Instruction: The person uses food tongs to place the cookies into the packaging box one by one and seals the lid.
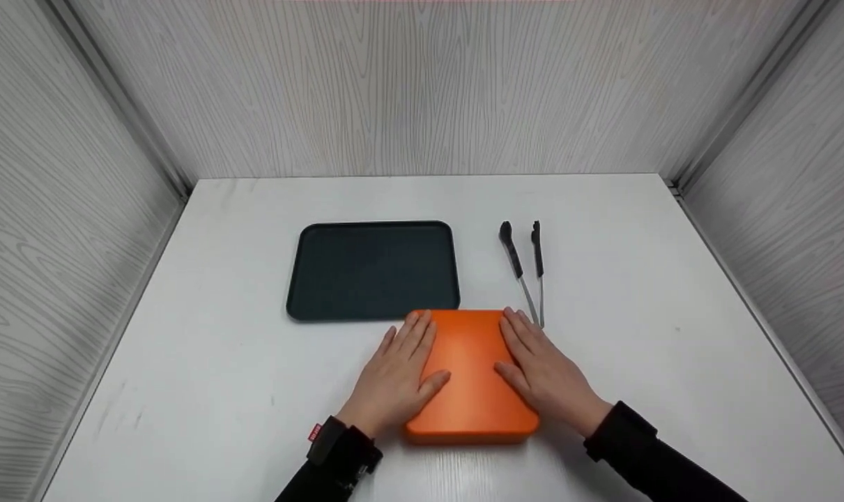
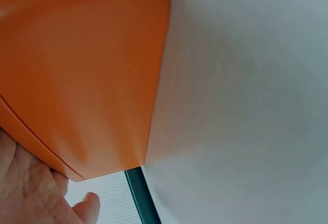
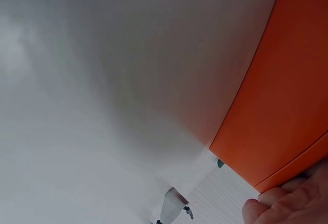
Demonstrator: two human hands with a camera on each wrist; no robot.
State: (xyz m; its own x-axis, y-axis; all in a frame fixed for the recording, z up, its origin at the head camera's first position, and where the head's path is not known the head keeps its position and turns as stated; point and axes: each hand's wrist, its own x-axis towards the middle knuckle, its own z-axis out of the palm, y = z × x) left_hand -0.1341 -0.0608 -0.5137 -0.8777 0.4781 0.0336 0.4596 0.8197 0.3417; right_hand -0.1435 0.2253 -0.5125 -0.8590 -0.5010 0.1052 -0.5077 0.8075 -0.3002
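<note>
An orange lidded box (image 1: 470,390) stands at the near middle of the table, its long sides running away from me. A thin seam below its top edge shows in both wrist views. My left hand (image 1: 397,380) rests on the left edge of the lid, fingers straight and pointing forward, thumb lying on top. On the right edge lies my right hand (image 1: 547,376), also with straight fingers and its thumb on the lid. In the wrist views the left palm (image 2: 31,193) and right fingers (image 3: 287,198) are at the lid's rim.
A dark green tray (image 1: 376,272) lies flat just beyond the box, its near right corner close to the box's far edge. Tongs (image 1: 516,261) with black ends and metal arms lie to the right of the tray, beyond my right hand. Pale wood-grain panels (image 1: 422,90) enclose the white table (image 1: 205,362).
</note>
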